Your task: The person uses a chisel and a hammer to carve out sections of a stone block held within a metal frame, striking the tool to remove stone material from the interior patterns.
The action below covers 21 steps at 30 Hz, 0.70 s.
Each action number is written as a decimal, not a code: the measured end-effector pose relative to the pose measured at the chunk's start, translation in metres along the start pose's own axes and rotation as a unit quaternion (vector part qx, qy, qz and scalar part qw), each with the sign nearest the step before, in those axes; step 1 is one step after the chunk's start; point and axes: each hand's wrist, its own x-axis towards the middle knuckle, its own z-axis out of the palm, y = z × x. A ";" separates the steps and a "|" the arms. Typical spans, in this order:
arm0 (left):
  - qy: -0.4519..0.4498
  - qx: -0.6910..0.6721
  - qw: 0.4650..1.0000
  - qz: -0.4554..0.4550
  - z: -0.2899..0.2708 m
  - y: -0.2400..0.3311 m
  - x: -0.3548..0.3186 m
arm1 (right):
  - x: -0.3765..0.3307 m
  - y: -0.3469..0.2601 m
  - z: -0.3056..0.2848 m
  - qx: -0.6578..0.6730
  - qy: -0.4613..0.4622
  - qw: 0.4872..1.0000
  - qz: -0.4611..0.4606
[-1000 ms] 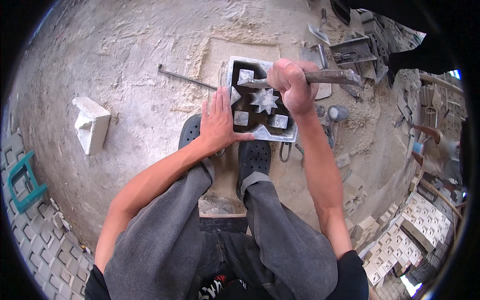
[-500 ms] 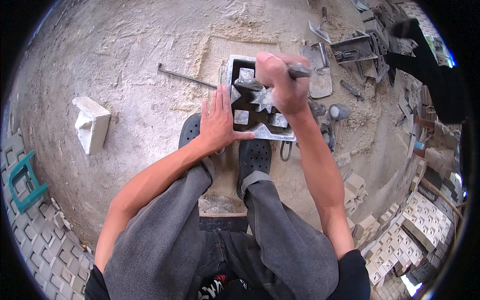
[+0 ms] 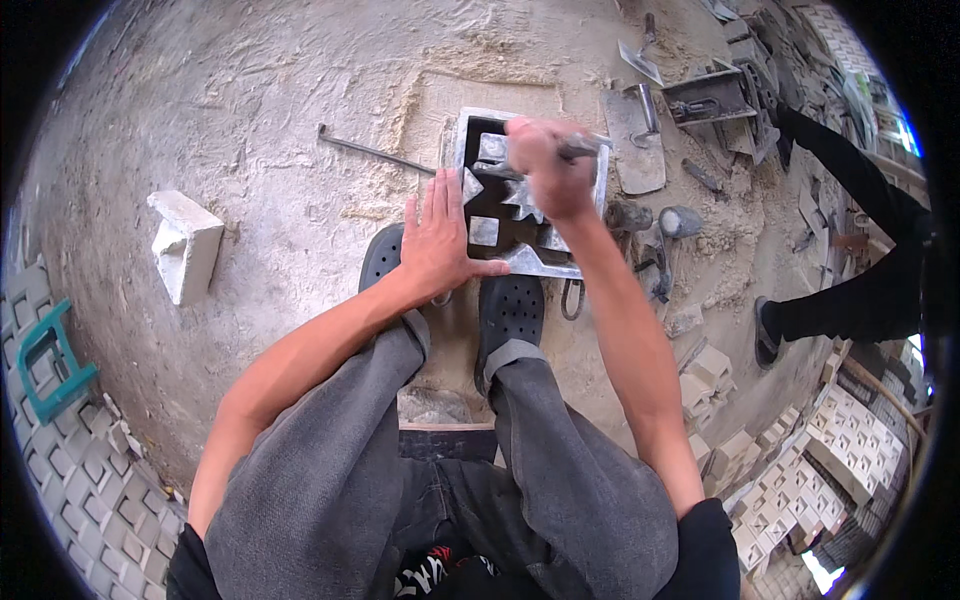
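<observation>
A rectangular grey metal mould stands on the dusty ground just beyond my shoes, with square blocks and a star-shaped piece inside. My left hand lies flat along its left side, fingers stretched upward and thumb out over the near rim. Over the mould's far right part, my right hand is closed in a fist round a hand tool with a grey rounded handle. Motion blurs this hand, and the tool's working end is mostly hidden beneath it.
Left of the mould lie a hooked metal rod and a white cast block. Trowels, a metal cylinder and scattered tools lie to the right. Another person's legs stand farther right, near stacked patterned blocks. A teal stool is far left.
My right hand has shifted slightly left and nearer the mould with the tool. My left hand stays put. At right, the other person's legs have come farther into view, striding.
</observation>
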 end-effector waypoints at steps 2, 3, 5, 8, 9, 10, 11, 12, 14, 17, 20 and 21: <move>0.005 0.001 1.000 0.007 0.002 0.001 0.004 | 0.006 0.015 0.000 0.002 0.023 0.999 0.030; 0.008 0.003 1.000 0.003 0.003 -0.001 0.003 | 0.010 0.016 0.009 0.033 0.059 0.997 0.027; 0.010 0.006 1.000 -0.006 0.001 -0.007 -0.001 | 0.013 -0.004 0.014 0.075 0.027 0.997 0.007; 0.017 0.008 1.000 0.004 0.004 -0.003 0.001 | 0.016 -0.047 0.013 0.091 0.004 0.996 -0.016; 0.011 0.009 1.000 0.001 0.004 -0.004 0.001 | 0.014 -0.057 0.019 0.070 0.017 0.997 -0.020; 0.005 0.009 1.000 -0.001 0.004 -0.006 0.000 | 0.011 -0.061 0.024 0.048 0.031 0.998 -0.024; 0.000 0.010 1.000 -0.004 0.005 -0.007 0.000 | 0.008 -0.058 0.030 0.026 0.053 0.997 -0.041; -0.004 0.009 1.000 -0.005 0.003 -0.007 0.000 | 0.006 -0.053 0.035 0.027 0.087 0.995 -0.043; -0.012 0.006 1.000 -0.012 0.000 -0.007 0.000 | 0.001 -0.028 0.045 0.034 0.152 0.987 -0.044; -0.015 -0.006 1.000 -0.010 -0.001 0.001 0.003 | -0.009 0.000 0.039 -0.019 0.192 0.981 0.009; -0.010 -0.003 1.000 -0.013 0.000 -0.006 0.001 | -0.012 -0.012 0.042 0.015 0.174 0.984 0.020; -0.007 -0.001 1.000 -0.015 0.000 -0.009 0.000 | -0.012 -0.021 0.043 0.004 0.164 0.986 0.002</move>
